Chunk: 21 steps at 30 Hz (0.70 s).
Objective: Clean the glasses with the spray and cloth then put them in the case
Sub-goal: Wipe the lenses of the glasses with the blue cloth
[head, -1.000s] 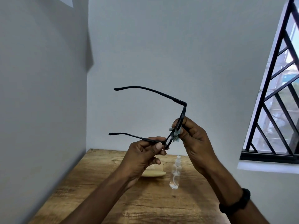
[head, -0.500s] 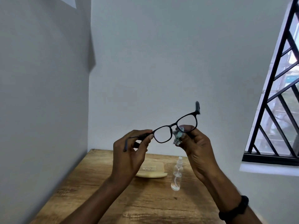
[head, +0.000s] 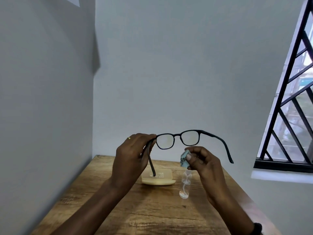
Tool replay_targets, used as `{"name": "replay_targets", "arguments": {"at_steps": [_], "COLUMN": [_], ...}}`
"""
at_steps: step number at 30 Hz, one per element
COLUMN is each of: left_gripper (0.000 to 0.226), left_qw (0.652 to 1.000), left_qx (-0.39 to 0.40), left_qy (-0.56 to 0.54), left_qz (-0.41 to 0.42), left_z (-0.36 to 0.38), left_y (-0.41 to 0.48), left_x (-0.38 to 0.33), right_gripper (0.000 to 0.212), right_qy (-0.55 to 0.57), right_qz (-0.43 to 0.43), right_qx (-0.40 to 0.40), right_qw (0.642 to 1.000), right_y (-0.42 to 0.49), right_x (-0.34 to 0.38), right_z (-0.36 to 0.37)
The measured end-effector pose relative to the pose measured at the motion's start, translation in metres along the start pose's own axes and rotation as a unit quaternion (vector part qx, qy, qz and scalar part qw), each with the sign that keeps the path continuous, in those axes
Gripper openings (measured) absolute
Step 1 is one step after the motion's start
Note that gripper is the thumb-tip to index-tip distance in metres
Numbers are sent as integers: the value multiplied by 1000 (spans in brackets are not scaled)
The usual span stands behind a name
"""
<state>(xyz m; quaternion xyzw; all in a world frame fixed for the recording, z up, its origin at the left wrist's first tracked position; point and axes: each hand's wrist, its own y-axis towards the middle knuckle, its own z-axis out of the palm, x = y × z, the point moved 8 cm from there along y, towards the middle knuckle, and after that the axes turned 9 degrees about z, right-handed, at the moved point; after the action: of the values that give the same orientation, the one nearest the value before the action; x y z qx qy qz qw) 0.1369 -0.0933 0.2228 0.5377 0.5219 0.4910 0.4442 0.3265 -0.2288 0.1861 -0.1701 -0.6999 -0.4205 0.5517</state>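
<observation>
Black-framed glasses [head: 177, 135] hang in the air above the table, lenses facing me and both temples unfolded. My left hand [head: 132, 156] grips them at the left hinge. My right hand [head: 202, 162] pinches a crumpled light-blue cloth [head: 184, 159] just below the right lens, apart from the frame. On the wooden table [head: 144, 209] lies a shut beige case [head: 159, 178], partly hidden by my left hand. A small clear spray bottle [head: 185, 185] stands to the right of the case.
Grey walls close off the table on the left and at the back. A window with black bars [head: 288, 116] fills the right side. A dark band sits on my right wrist [head: 257, 228].
The glasses have turned level with both lenses facing me. My right hand with the cloth has come off the right lens and dropped below it. My left hand still holds the left hinge.
</observation>
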Motion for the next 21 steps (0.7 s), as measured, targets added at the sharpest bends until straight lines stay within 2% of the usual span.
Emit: {"name": "replay_targets", "arguments": {"at_steps": [6,10,12,14,16,18,20,21], "left_gripper": [16,15,16,18,18,18,18,17], "left_qw": [1000,1000,1000,1000,1000,1000,1000,1000], "left_qx": [0,4,7,5,0,-4,-5,-4], "left_qy": [7,9,11,14,13,13,15,16], "left_qz": [-5,-4,-4,-5,-3,0,2,3], "left_z": [1,0,-1,-4,-6,-8,-9,-9], "left_y": [-1,0,1,1,2,2,2,3], "left_x": [5,6,7,9,9,9,9,10], "right_gripper": [17,13,11,10,3,7,12,12], "right_qy": [-147,-202,-252,-352,-456,-526,-580,-590], "right_qz": [-127,-220,-235,-182,-75,29,76,90], "right_qx": [-98,-100,-79,-39,22,69,96,105], "right_qw": [976,949,935,917,886,847,805,795], "right_y": [-18,-26,-27,-21,-14,-15,-21,-24], "right_x": [36,53,49,25,-21,-71,-111,-125], "right_z": [9,22,28,33,35,30,27,26]}}
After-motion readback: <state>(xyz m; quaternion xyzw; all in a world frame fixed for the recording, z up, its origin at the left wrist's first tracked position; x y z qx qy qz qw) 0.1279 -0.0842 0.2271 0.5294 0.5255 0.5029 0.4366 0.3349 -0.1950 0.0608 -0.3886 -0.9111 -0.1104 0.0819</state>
